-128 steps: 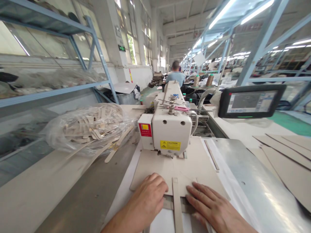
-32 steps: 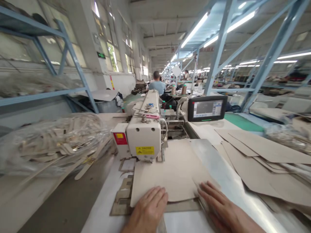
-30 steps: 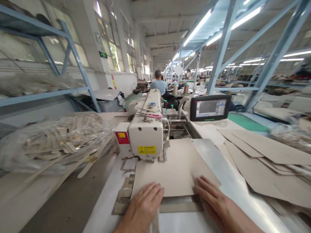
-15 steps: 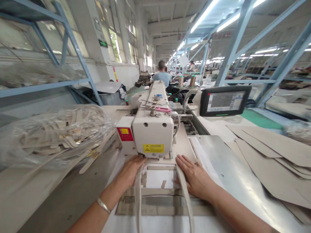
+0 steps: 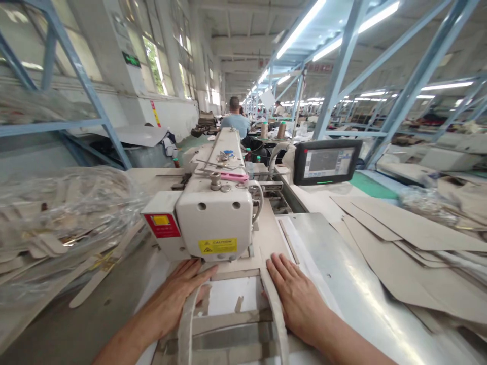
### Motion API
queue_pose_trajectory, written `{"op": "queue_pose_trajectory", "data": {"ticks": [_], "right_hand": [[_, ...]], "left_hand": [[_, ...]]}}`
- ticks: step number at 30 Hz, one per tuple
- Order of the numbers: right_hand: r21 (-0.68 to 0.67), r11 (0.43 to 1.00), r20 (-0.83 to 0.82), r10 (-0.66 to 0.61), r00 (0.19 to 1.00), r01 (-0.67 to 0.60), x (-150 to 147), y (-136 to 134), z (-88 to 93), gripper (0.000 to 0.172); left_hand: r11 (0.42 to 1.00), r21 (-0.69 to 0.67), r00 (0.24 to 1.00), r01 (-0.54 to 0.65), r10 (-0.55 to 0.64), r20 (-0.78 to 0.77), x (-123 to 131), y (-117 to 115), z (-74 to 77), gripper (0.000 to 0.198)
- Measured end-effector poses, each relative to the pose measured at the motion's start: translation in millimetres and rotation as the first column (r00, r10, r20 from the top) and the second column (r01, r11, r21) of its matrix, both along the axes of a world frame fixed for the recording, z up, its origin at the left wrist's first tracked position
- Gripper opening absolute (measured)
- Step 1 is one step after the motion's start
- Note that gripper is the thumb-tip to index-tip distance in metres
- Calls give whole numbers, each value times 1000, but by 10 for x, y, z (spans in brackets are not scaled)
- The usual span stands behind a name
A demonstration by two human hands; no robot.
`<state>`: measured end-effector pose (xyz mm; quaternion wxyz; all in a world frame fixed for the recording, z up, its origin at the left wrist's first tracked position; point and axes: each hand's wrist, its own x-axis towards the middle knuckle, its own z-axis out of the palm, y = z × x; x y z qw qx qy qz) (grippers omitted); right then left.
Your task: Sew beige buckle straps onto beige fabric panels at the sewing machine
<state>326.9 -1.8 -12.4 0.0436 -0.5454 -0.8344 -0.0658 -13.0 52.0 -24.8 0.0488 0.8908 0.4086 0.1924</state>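
Note:
A white sewing machine head [image 5: 215, 223] with a yellow caution label stands over a beige panel [image 5: 268, 230]. Two lengths of pale strap run toward me from under it, a left strap [image 5: 186, 329] and a right strap [image 5: 277, 319]. My left hand [image 5: 178, 291] lies with stretched fingers at the front of the machine head, its thumb side by the left strap. Flat on the work beside the right strap rests my right hand [image 5: 299, 296], fingers extended. Between the straps, a frame with beige strips [image 5: 232, 320] shows a white surface.
Stacked beige panels [image 5: 399, 248] lie on the right. A plastic bag of strap pieces [image 5: 72, 208] fills the left side, with a buckled strap [image 5: 99, 274] beside it. Behind are a control screen [image 5: 327, 161], thread spools [image 5: 280, 131] and a seated person [image 5: 235, 119].
The view has turned right and come nearer the machine, so things sit farther left. My left hand's fingers have spread out flatter; my right hand stays flat beside the right strap.

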Motion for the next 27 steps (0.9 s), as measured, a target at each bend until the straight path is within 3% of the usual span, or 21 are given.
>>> {"op": "queue_pose_trajectory", "data": {"ticks": [7, 10, 15, 20, 27], "right_hand": [[-57, 998, -46, 15, 999, -17, 173, 60, 84, 60], [-90, 995, -68, 30, 997, -36, 229, 49, 79, 64], [-109, 993, -49, -51, 998, 46, 232, 30, 32, 66], [-96, 995, -45, -24, 999, 19, 210, 27, 37, 71], [-19, 1000, 13, 6, 1000, -6, 228, 59, 29, 69]], "left_hand": [[1000, 17, 999, 10, -9, -49, 135, -6, -50, 47], [1000, -6, 996, -1, 0, -85, 114, -12, -41, 46], [999, -32, 996, -35, 33, -81, 69, -13, -35, 44], [998, -45, 998, -39, 37, -48, 62, -10, -52, 42], [1000, -20, 996, 8, -10, -84, 78, -81, 89, 43]]}}
